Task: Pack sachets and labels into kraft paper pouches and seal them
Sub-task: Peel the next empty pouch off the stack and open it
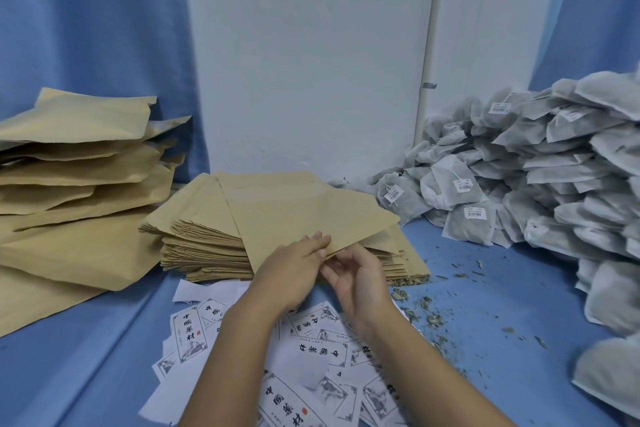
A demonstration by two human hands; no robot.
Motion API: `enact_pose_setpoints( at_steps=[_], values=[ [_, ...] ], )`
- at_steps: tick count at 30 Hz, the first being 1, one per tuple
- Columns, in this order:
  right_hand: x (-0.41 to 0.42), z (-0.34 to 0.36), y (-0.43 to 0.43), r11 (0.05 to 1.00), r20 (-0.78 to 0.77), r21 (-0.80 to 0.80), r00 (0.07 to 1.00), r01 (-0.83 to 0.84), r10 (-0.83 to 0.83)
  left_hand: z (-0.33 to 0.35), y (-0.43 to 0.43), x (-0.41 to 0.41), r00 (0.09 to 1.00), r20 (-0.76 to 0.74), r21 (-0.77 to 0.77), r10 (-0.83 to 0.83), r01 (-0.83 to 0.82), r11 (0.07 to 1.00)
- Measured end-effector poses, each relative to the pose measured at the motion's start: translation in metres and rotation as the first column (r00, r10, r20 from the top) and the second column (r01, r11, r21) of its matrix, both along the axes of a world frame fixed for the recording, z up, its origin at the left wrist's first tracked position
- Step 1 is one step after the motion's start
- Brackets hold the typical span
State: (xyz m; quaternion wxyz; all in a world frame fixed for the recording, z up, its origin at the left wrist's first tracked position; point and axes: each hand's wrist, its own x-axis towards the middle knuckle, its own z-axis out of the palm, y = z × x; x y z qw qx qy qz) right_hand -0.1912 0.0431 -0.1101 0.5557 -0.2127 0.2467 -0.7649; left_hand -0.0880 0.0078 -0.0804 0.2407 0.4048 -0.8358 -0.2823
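Kraft pouch — left hand flat atop, right hand pinching.

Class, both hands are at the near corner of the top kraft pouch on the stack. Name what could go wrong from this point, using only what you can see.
1. The left hand and right hand work the top pouch at one corner only; the thin pouches in the stack may lift in twos or slide askew.
2. Loose herb crumbs lie beside the stack and the labels; some could get into a pouch or its seal.
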Motion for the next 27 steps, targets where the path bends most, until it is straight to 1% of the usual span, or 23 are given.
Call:
enact_pose_setpoints(
  at_steps=[2,4,6,8,9,11,14,18,21,24,27],
  values=[
    [0.000,0.001,0.000,1.000,-0.033,0.013,0.999,0.020,-0.020,0.000,0.001,0.002,0.999,0.018,-0.046,0.037,-0.036,0.998],
    [0.000,0.003,0.000,0.997,-0.082,0.039,0.995,0.062,-0.059,0.000,0.002,0.002,0.991,0.087,-0.177,0.098,-0.081,0.981],
    [0.001,0.004,0.000,0.993,-0.134,0.073,0.987,0.098,-0.087,0.001,0.007,0.000,0.975,0.164,-0.328,0.148,-0.087,0.941],
    [0.004,0.005,0.000,0.989,-0.180,0.099,0.979,0.114,-0.095,0.001,0.010,-0.005,0.964,0.178,-0.419,0.198,-0.108,0.902],
    [0.005,0.006,0.000,0.987,-0.182,0.109,0.979,0.116,-0.095,0.001,0.012,-0.008,0.964,0.158,-0.444,0.215,-0.125,0.887],
    [0.006,0.009,0.001,0.985,-0.155,0.128,0.983,0.119,-0.099,-0.001,0.013,-0.010,0.965,0.116,-0.478,0.234,-0.152,0.865],
    [0.003,0.012,0.002,0.973,-0.107,0.189,0.987,0.135,-0.116,-0.005,0.016,-0.015,0.959,0.138,-0.527,0.247,-0.141,0.838],
    [0.001,0.013,0.004,0.933,-0.084,0.304,0.981,0.191,-0.173,-0.005,0.022,-0.020,0.970,0.031,-0.525,0.241,-0.189,0.830],
    [0.003,0.016,0.006,0.927,-0.101,0.313,0.978,0.207,-0.184,-0.003,0.023,-0.021,0.962,-0.040,-0.529,0.270,-0.249,0.811],
    [0.005,0.020,0.008,0.942,-0.074,0.286,0.985,0.174,-0.159,-0.003,0.022,-0.020,0.949,0.004,-0.566,0.315,-0.257,0.784],
    [0.008,0.016,0.008,0.937,-0.074,0.305,0.985,0.171,-0.156,-0.006,0.023,-0.019,0.952,0.009,-0.581,0.305,-0.243,0.776]
  ],
)
